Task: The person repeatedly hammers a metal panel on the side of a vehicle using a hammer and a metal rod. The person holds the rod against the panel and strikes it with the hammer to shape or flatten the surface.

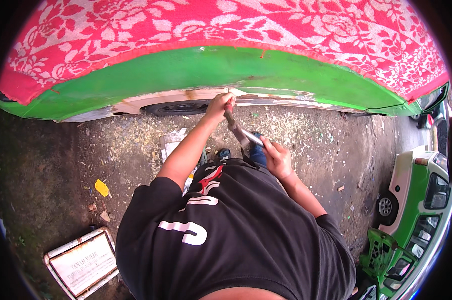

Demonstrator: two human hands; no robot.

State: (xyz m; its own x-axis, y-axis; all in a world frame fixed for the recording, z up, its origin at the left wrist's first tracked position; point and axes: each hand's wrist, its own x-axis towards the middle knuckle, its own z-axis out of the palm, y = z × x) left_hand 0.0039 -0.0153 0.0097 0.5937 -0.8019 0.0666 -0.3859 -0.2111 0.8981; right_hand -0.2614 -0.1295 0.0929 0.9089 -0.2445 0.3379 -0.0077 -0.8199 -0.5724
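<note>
My left hand (220, 106) is closed around a small red-handled tool (229, 108) at the lower edge of a green vehicle's side (186, 70). Its tip is hidden by my fingers and the body panel, so its exact kind is unclear. In my right hand (279, 161) I grip the pale metal handle of a hammer (239, 134). The hammer head, a little blurred, points up toward the red handle and lies close to its end. Around my left hand the cream lower strip (266, 98) shows worn paint and rusty patches.
A pink floral blanket (226, 25) covers the vehicle's upper part. Below the body sits a wheel (178, 108). Flakes litter the ground, with a yellow scrap (102, 188) at left. A framed white sign (83, 262) lies lower left; a green-and-white van (416, 210) stands at right.
</note>
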